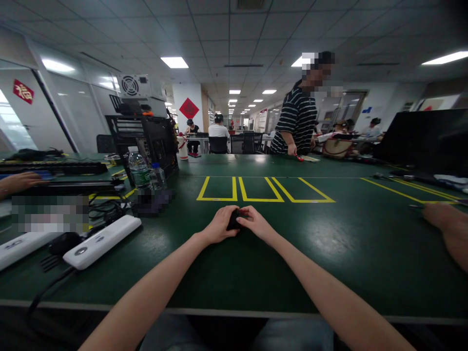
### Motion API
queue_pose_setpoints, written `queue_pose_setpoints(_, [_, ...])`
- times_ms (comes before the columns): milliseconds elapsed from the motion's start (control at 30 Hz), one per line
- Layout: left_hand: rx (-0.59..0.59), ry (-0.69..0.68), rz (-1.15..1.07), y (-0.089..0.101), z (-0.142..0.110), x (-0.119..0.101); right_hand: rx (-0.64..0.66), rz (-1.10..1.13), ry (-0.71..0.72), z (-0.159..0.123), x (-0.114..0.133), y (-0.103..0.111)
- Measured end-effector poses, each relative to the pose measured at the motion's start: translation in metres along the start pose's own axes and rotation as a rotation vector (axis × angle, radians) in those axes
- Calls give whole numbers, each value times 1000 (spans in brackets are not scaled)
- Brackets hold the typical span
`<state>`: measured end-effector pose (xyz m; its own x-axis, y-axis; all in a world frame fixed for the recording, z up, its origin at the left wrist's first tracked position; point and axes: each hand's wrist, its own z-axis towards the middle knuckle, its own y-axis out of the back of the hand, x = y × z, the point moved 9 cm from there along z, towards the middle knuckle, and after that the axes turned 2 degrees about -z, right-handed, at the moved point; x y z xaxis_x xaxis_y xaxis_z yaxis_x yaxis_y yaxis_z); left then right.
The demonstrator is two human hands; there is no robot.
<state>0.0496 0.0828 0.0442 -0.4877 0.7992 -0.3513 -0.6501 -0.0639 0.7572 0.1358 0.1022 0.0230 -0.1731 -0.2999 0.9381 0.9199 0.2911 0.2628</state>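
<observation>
A small black object (233,220) sits between my two hands, low over the green table (256,273); its kind is hard to make out. My left hand (221,224) is closed around its left side, thumb in front and fingers behind. From the right, my right hand (255,223) touches it with the thumb and fingertips pinched together. Parts of the object are covered by my fingers. Just beyond the hands, yellow tape (261,199) marks several box shapes on the tabletop.
To the left are white power strips (104,241) with cables, water bottles (139,168) and an open computer case (146,141). Other people's hands rest at the left (20,184) and right (448,229) edges. A standing person (298,117) in stripes is across the table.
</observation>
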Motion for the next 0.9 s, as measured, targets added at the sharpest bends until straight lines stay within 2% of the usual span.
queue_pose_setpoints(100, [0,15,-6,1,0,0,32,-18,-23,-2,-3,-2])
queue_pose_setpoints(233, [13,16,-12,3,-1,-2,93,55,60,-6,7,-8])
queue_pose_setpoints(367, [10,14,-12,2,0,-2,69,51,72,-7,7,-6])
queue_pose_setpoints(500, [-10,20,-4,1,0,1,-10,12,80,0,0,0])
queue_pose_setpoints(633, [-11,15,-4,0,0,1,-13,13,9,6,-15,1])
queue_pose_setpoints(733, [-12,12,-2,1,0,0,27,12,-10,5,-16,0])
queue_pose_setpoints(900, [-10,1,4,2,0,0,113,49,53,0,-2,-5])
